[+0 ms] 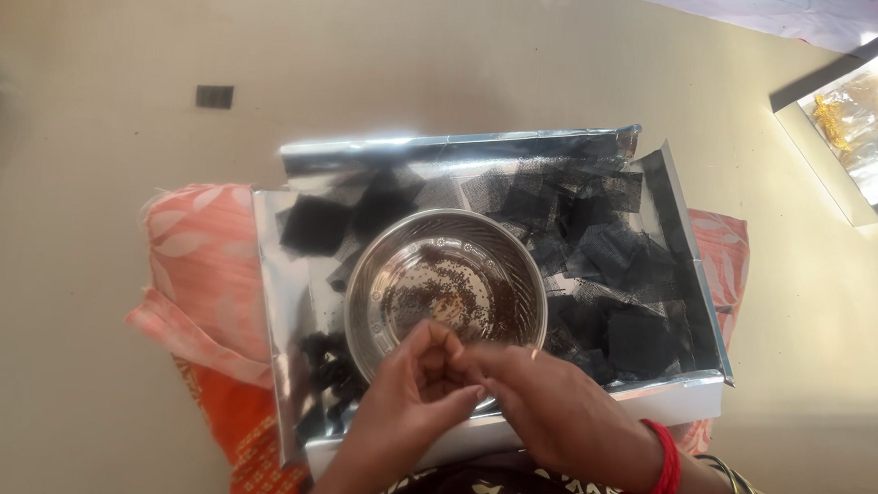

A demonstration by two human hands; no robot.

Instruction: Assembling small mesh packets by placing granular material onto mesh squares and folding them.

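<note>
A round steel bowl (429, 239) with small dark seeds scattered on its bottom sits inside a shallow silver-lined box (289, 299). Several black mesh fabric squares (608, 276) lie around the bowl in the box. My left hand (406, 401) and my right hand (556, 409) meet over the bowl's near rim, fingertips pinched together. Something tiny may be between them, but I cannot make it out. The right wrist wears a red bangle (661, 469) and metal bangles.
The box rests on an orange and pink floral cushion (193, 264) on a beige floor. One black square (214, 96) lies alone on the floor at back left. A second silver box (866, 129) with golden bits stands at the top right.
</note>
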